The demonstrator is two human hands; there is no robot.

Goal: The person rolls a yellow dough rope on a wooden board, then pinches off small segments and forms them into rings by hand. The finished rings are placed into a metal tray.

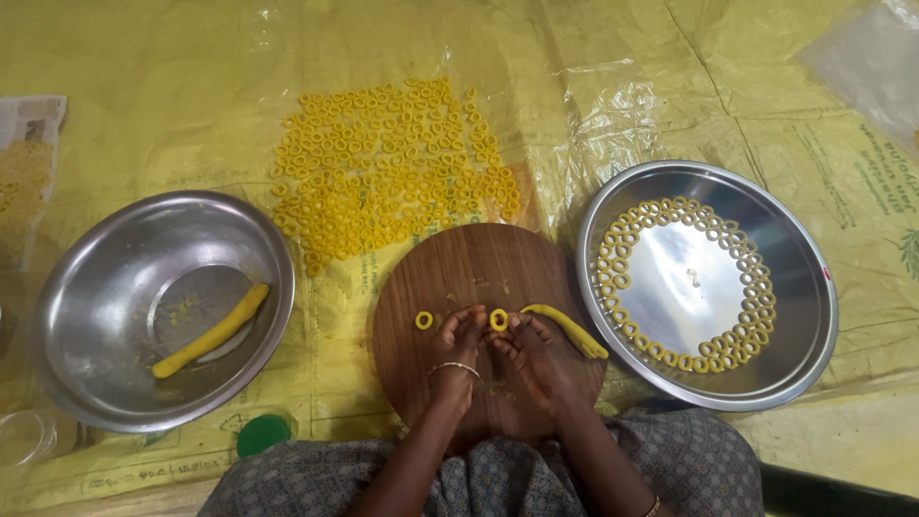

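Observation:
Both hands rest on a round wooden board (479, 263). Between the fingertips of my left hand (458, 352) and my right hand (541, 356) sits a small yellow dough ring (499, 320), pinched from both sides. A thin rope of yellow dough (567, 327) runs from under my right hand out toward the board's right edge. Another finished ring (423, 320) lies on the board just left of my left hand.
A steel bowl (105, 278) at left holds a thick dough roll (212, 330). A steel plate (795, 306) at right carries rings around its rim. Many rings (388, 168) lie on the yellow plastic sheet (670, 86) beyond the board. A green lid (262, 434) lies near my lap.

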